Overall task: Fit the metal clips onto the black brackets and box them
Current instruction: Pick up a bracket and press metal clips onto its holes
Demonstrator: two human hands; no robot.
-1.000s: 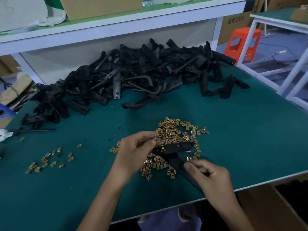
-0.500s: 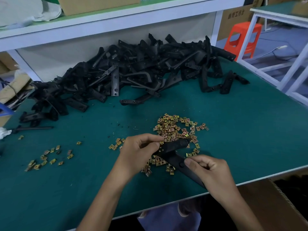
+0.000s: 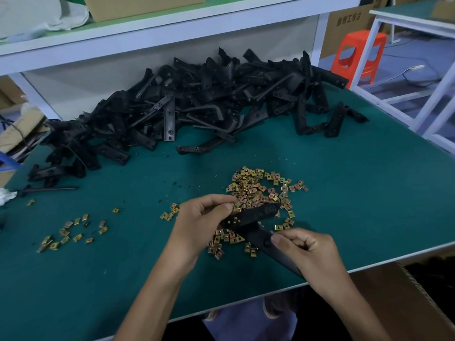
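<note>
A bent black bracket [image 3: 256, 217] hangs just above the green table, over a heap of small brass-coloured metal clips [image 3: 258, 188]. My left hand [image 3: 202, 220] pinches the bracket's upper arm near its bend, thumb on top, where a clip seems to sit under the fingers. My right hand [image 3: 307, 249] grips the bracket's lower arm, which slants down to the table's front edge. A big pile of black brackets [image 3: 197, 107] lies along the back of the table.
A smaller scatter of clips [image 3: 73, 232] lies at the left. A cardboard box [image 3: 398, 299] stands below the table's front right edge. A white shelf [image 3: 147, 33] runs overhead, and an orange stool [image 3: 357, 55] stands beyond the right edge.
Both hands stay on the same bracket. The bracket's upper arm has tilted slightly and my left fingers have shifted along it near the bend.
</note>
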